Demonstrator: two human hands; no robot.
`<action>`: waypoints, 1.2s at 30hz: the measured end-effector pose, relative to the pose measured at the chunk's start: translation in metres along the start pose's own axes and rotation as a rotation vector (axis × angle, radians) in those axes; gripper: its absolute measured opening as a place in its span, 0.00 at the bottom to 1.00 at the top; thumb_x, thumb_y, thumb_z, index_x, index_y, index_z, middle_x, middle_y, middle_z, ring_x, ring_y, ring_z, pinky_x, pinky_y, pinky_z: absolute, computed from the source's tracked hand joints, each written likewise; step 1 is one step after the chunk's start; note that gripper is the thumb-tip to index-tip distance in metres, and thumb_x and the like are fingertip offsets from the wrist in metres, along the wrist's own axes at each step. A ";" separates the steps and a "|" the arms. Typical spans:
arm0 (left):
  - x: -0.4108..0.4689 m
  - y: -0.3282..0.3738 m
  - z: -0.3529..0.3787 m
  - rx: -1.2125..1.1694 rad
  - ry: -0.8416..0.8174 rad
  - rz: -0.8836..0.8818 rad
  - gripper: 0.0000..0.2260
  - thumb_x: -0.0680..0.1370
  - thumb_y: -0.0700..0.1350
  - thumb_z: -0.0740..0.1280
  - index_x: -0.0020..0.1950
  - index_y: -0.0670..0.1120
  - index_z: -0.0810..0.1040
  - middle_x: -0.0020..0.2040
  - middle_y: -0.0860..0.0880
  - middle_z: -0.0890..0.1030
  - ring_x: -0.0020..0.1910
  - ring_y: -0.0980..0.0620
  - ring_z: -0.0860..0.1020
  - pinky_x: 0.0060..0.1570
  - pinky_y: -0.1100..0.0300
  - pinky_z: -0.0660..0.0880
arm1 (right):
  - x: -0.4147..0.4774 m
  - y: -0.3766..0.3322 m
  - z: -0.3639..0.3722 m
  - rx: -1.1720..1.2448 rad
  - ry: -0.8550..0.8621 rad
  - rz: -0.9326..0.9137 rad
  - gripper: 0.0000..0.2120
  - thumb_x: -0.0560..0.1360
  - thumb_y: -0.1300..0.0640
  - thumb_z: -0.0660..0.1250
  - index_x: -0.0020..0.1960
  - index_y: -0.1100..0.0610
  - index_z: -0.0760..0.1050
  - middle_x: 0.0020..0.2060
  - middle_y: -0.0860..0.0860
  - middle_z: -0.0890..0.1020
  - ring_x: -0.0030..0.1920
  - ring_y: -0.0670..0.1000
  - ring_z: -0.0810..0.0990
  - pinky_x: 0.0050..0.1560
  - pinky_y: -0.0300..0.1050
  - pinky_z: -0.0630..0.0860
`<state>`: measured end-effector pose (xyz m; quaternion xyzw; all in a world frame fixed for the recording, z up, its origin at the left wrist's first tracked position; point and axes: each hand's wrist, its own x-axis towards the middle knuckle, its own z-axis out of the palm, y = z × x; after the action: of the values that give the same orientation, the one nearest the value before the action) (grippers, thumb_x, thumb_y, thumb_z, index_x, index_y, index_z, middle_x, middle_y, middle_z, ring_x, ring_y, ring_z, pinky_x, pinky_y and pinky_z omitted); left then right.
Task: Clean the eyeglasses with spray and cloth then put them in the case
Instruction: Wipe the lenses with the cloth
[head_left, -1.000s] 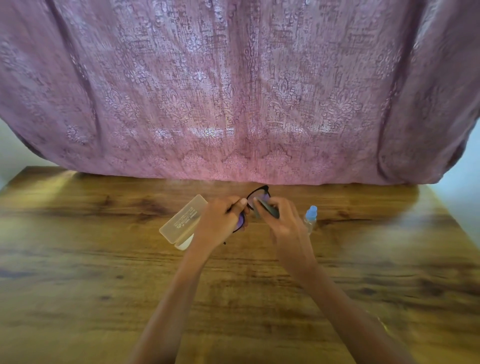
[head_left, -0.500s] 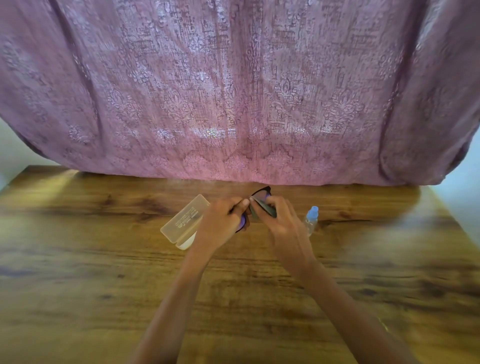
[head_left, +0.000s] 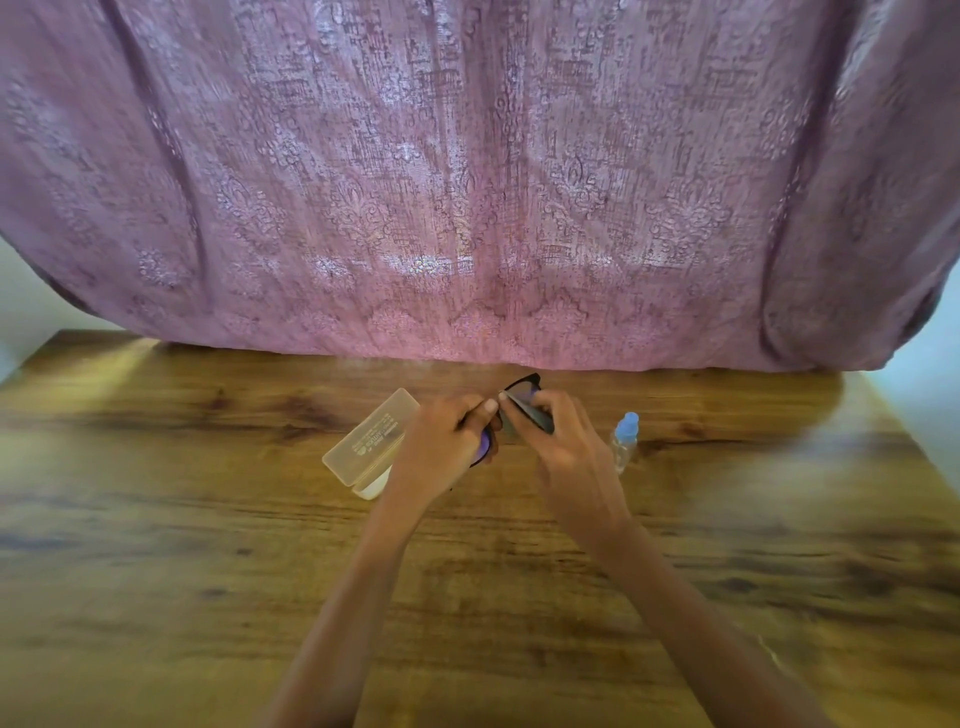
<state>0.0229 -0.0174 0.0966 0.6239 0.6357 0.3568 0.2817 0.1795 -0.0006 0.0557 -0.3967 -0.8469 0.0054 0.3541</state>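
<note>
Black-framed eyeglasses (head_left: 523, 385) with bluish lenses are held above the wooden table (head_left: 208, 545). My left hand (head_left: 445, 447) grips their left part, and one lens shows under my fingers. My right hand (head_left: 563, 441) pinches a dark grey cloth (head_left: 527, 413) against the right lens. A translucent beige case (head_left: 371, 441) lies on the table, just left of my left hand, its lid up. A small clear spray bottle (head_left: 625, 438) with a blue cap stands to the right of my right hand.
A purple patterned curtain (head_left: 478, 182) hangs along the table's far edge, right behind the eyeglasses. The table's right edge (head_left: 904, 415) runs diagonally at the far right.
My right hand with the cloth has slid slightly along the right lens. The left hand, case and bottle have stayed in place.
</note>
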 end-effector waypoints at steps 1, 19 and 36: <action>0.000 0.000 0.000 -0.001 0.003 0.000 0.14 0.81 0.43 0.60 0.37 0.44 0.78 0.33 0.47 0.81 0.39 0.47 0.78 0.49 0.47 0.74 | 0.001 0.002 -0.001 0.002 0.016 0.019 0.22 0.75 0.68 0.56 0.66 0.61 0.76 0.52 0.59 0.78 0.49 0.57 0.78 0.34 0.48 0.81; 0.002 -0.009 0.002 -0.081 0.051 -0.029 0.15 0.82 0.45 0.60 0.37 0.45 0.78 0.25 0.57 0.77 0.32 0.58 0.76 0.40 0.64 0.72 | -0.014 -0.001 0.000 0.011 0.038 0.035 0.19 0.77 0.66 0.56 0.64 0.63 0.77 0.48 0.59 0.79 0.45 0.55 0.78 0.41 0.40 0.78; 0.002 -0.009 -0.002 -0.061 0.067 -0.028 0.15 0.82 0.45 0.60 0.36 0.47 0.78 0.25 0.55 0.77 0.32 0.53 0.77 0.43 0.55 0.74 | -0.013 -0.005 -0.005 0.032 -0.029 0.003 0.21 0.76 0.66 0.55 0.65 0.61 0.76 0.49 0.60 0.78 0.48 0.57 0.78 0.37 0.48 0.81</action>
<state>0.0157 -0.0156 0.0913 0.5937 0.6424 0.3927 0.2838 0.1846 -0.0141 0.0531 -0.3921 -0.8512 0.0251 0.3480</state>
